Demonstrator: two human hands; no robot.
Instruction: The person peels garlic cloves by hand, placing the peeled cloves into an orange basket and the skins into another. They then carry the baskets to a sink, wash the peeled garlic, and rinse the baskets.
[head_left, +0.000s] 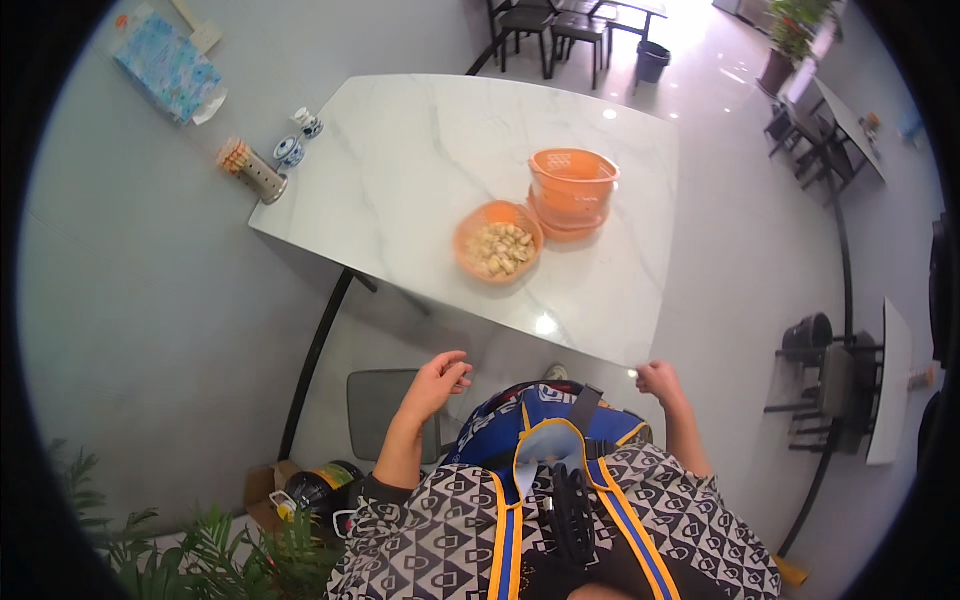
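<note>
My left hand (444, 381) hangs in front of the table's near edge, fingers loosely bent and apart, with nothing seen in it. By the near right corner of the white marble-patterned table (390, 157), my right hand (660, 379) has its fingers curled. Whether it touches the corner or hides something in its palm cannot be told. On the tabletop, beyond both hands, an orange plastic basket (465, 251) holds many pale pieces that look like garlic cloves (504, 249). Touching or almost touching it, a taller orange basket (574, 199) stands upright in another orange container (570, 231).
A perforated metal holder (266, 184) of wrapped sticks and two blue-and-white jars (289, 150) stand at the wall side. Below the table are a grey stool (382, 412) and large dark bottles (322, 486). A potted plant's leaves (217, 551) fill the lower left.
</note>
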